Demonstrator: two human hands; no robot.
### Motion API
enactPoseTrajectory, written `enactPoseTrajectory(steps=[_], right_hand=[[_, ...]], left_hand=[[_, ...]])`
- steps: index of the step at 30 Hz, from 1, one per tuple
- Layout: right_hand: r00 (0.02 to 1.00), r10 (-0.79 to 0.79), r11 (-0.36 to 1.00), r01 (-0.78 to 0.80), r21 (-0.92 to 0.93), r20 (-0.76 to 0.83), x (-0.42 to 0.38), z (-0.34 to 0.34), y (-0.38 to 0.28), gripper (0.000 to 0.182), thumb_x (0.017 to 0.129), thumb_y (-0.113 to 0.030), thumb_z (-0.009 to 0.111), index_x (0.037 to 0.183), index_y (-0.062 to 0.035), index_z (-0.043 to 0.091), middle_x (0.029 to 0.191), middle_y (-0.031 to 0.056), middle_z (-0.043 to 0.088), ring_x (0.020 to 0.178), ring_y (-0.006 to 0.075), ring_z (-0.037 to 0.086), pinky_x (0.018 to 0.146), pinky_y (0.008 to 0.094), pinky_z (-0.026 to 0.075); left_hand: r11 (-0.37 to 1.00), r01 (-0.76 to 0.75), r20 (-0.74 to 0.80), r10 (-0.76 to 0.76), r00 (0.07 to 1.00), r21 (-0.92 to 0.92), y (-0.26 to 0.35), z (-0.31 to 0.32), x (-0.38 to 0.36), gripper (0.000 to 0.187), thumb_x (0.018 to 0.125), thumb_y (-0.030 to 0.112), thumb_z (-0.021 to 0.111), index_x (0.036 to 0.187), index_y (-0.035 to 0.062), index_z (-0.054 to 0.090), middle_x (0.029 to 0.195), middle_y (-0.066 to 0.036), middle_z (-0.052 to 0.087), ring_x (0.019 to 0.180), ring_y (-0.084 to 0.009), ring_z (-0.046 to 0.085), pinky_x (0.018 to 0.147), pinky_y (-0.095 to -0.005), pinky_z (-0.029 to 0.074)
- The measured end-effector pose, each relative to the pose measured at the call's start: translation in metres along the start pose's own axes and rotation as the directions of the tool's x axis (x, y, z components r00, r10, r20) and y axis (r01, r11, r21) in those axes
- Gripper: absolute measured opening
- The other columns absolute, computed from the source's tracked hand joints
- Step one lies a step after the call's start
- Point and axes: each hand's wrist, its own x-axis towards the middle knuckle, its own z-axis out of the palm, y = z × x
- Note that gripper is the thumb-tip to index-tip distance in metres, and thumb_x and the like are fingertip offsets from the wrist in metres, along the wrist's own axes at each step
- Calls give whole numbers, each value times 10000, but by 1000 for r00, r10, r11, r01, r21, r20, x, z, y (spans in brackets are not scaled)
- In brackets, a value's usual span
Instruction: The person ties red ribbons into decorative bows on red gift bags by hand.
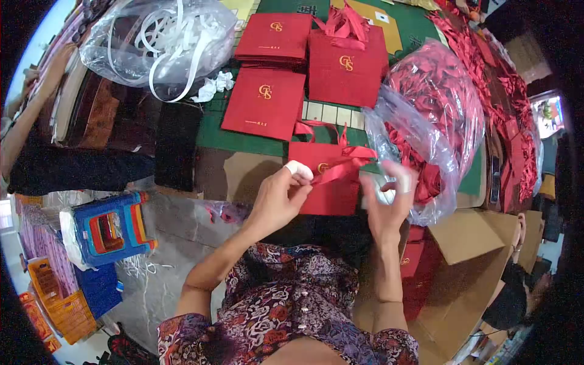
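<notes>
Mostly red, the bag [333,201] bears red ribbon [336,172] and gold lettering [322,167].

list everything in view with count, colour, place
near bag: one, red, table's near edge
other bags: at least three, red, beyond it
strap bag: one, clear with white, far left
ribbon bag: one, clear with red, right
table: one, green top, ahead
cardboard box: at least one, brown, lower right
stools: several, blue and orange, left
another person's arm: one, bare, left edge
left hand: one, white-wrapped finger, at red ribbon
right hand: one, blurred, right of near bag
</notes>
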Motion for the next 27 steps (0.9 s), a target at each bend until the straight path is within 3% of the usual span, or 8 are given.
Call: enactPoseTrajectory(steps=[1, 4, 10, 13, 15, 21, 24, 27], right_hand=[[984, -144, 989, 145, 1, 100, 0, -1, -4, 454, 745, -69, 848, 1144, -63, 632, 1038, 114, 646, 949, 267, 622, 779, 350, 522], [910, -256, 965, 219, 146, 326, -1, 16, -19, 486, 713, -66, 851, 1160, -97, 663, 1134, 116, 665, 1093, 352, 627, 926, 442, 517], [913, -181, 979, 133, 154, 367, -13, 45, -15, 280, 806, -128, 790, 1071, -106, 705, 979, 76, 678, 870, 276, 686, 728, 371, 565], [948, -120, 984, 75, 160, 295, -11, 48, -15, 184, 838, -124, 769, 1012, -99, 716, 886, 79, 670, 774, 280, 680, 672, 376, 551], [959, -80, 990, 44, 137, 272, -9, 48, -14, 160, 847, -121, 760, 999, -97, 716, 870, 85, 667, 760, 287, 675, 664, 379, 546], [967, 55, 998, -56, -4, 247, -1, 49, -14, 113, 855, -104, 745, 955, -68, 705, 835, 109, 672, 707, 286, 666, 623, 369, 522], [977, 45, 999, -40, -27, 211, -4, 56, -6, 110, 844, -83, 748, 939, -50, 703, 814, 120, 678, 685, 272, 666, 613, 357, 516], [976, 56, 998, -54, -16, 211, -4, 57, -5, 105, 838, -99, 749, 915, -57, 692, 802, 113, 667, 699, 288, 664, 623, 378, 521]], left_hand=[[1000, -1, -1, 1, 1000, 1, -4, -1, 2, 202, 875, 15, 704, 1048, 32, 602, 894, -60, 644, 865, -137, 656, 749, -276, 525], [957, 37, 96, -9, 995, -289, -16, -3, 7, 258, 892, -37, 671, 1119, 15, 560, 976, -56, 634, 927, -119, 635, 814, -267, 525], [919, 139, 166, -82, 983, -368, -8, -18, 10, 275, 902, -37, 662, 1148, 11, 549, 1016, -68, 622, 950, -119, 628, 822, -269, 527], [981, 90, 22, -87, 996, -173, -14, -19, 15, 249, 904, -6, 673, 1130, -6, 566, 1017, -90, 623, 907, -153, 652, 785, -287, 539], [954, -147, -245, 213, 946, 263, -22, -15, 20, 248, 897, 23, 689, 1114, -23, 578, 1025, -125, 617, 868, -207, 674, 760, -312, 547], [970, -170, -209, 205, 956, 175, -31, 5, 17, 284, 866, 48, 726, 1096, -11, 571, 1021, -147, 591, 843, -246, 670, 739, -347, 541], [959, -110, -173, 158, 972, 260, -19, 5, 20, 316, 858, 55, 725, 1127, -3, 568, 1033, -163, 582, 865, -289, 639, 758, -372, 522], [859, -231, -177, 342, 923, 456, -15, 7, 31, 364, 850, 64, 717, 1175, -4, 568, 1074, -186, 569, 946, -350, 587, 824, -410, 495]])
